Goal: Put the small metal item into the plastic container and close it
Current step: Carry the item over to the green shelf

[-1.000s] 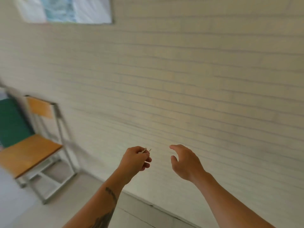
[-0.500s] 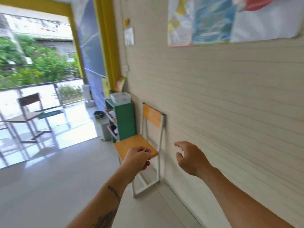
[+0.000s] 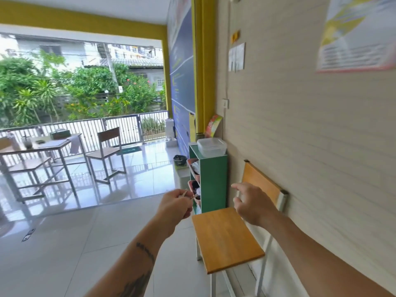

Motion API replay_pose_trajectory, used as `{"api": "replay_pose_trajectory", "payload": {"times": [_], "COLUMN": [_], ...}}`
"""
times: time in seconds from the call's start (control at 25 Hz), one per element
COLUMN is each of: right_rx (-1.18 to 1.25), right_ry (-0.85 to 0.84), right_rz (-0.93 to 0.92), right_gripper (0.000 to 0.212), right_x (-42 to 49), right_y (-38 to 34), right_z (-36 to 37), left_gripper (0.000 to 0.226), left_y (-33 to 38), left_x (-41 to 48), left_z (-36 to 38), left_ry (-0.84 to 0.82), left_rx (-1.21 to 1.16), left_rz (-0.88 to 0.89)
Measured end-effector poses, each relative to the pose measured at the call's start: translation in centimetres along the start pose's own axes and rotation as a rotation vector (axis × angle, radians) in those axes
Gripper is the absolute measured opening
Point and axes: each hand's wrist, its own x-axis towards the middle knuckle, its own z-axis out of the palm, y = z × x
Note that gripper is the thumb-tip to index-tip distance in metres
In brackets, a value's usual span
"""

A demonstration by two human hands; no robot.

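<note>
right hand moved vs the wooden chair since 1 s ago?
Cannot tell: the camera swung. The right hand now overlaps the wooden chair; earlier it sat far right of it.

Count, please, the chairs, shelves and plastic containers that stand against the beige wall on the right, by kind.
chair: 1
green shelf: 1
plastic container: 1
Total: 3

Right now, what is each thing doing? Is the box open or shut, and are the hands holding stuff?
Plastic container: lid on, sitting on top of the green shelf.
Small metal item: pinched in the left hand, not in the container yet.
Right hand: open, empty.
Wooden chair: seat bare, against the wall.
</note>
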Motion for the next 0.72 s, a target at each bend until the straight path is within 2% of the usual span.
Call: {"api": "replay_pose_trajectory", "payload": {"times": [0.28,0.52,0.72], "right_rx": [0.007,0.009,-0.02], "right_ry": [-0.039,-0.022,-0.006], "right_rz": [-0.048,0.012,0.059], "right_gripper": [0.051,0.051,0.051], "right_x": [16.0,28.8,39.0], "right_y": [-3.1,-7.0,-8.3], "right_z": [6.8,14.1,17.5], "left_gripper": [0.023,0.03,0.03], "left_y": [1.0,1.9,3.6], "left_x": [16.5,31.5,43.1], "left_z": [-5.6,-11.7,-13.9], "left_ry": [0.063,-0.037,-0.12], "left_rx": [-0.052,-0.1,-0.114], "left_rz": [-0.067,-0.118,-0.068]}}
